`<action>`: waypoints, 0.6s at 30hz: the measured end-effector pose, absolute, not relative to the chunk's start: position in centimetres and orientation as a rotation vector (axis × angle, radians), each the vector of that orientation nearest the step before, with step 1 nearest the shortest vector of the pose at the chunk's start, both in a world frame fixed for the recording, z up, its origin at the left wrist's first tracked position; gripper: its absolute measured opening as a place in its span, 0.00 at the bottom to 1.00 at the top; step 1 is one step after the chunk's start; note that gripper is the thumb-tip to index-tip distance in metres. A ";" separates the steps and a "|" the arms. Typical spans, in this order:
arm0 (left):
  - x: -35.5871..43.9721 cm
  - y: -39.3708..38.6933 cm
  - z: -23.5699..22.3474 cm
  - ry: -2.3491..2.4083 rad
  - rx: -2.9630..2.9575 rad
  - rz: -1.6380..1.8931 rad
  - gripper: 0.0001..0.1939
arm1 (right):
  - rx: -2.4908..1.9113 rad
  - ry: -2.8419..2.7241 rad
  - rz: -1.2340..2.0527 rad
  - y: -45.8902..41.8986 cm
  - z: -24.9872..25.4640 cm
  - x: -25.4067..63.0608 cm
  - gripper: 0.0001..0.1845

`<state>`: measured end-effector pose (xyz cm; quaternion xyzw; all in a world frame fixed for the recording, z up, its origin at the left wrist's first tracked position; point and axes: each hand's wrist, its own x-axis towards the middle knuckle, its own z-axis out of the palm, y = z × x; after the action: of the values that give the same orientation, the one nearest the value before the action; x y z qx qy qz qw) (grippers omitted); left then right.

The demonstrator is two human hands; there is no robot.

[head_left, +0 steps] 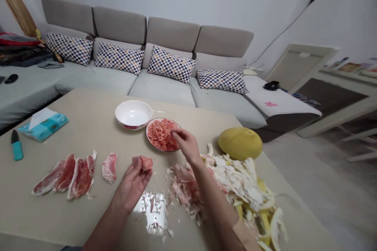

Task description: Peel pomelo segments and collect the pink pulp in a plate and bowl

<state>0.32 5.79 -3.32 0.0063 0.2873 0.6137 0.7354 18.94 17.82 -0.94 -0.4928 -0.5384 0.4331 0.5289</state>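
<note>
My left hand (pixel 129 188) grips a peeled piece of pink pomelo flesh (pixel 146 163) between thumb and fingers, above the table. Over the right edge of a dark-rimmed plate (pixel 161 150) is my right hand (pixel 189 146), its fingers pinched together; whether a bit of flesh is in them I cannot make out. Loose pink pomelo pulp (pixel 160 133) is heaped on that plate. Left of my left hand lies a single pomelo segment (pixel 109 168), and farther left several more segments (pixel 79 176) lie side by side, partly covered in pale membrane.
A white bowl (pixel 134 113) stands behind the plate. Peel and membrane scraps (pixel 235 176) are piled under and beside my right forearm, with a whole yellow pomelo (pixel 240 143) behind. At the left are a tissue pack (pixel 44 125) and a turquoise-handled knife (pixel 17 150). A sofa (pixel 165 86) borders the far side.
</note>
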 end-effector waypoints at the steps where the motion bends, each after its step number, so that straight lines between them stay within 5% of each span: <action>1: 0.3 5.8 -3.3 0.639 0.006 1.350 0.07 | -1.191 -1.320 1.001 19.2 -0.5 18.9 0.11; 12: 0.0 5.8 -3.2 0.631 -0.004 1.351 0.07 | -1.275 -1.525 0.804 19.7 0.5 19.0 0.12; 18: 0.3 5.3 -3.0 0.611 0.172 1.312 0.04 | -1.154 -1.690 1.159 10.5 0.2 17.3 0.14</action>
<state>0.32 5.30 -2.95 0.0787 0.2794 0.5993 0.7461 17.31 10.52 0.16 -0.4529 -0.6631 0.4551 0.3848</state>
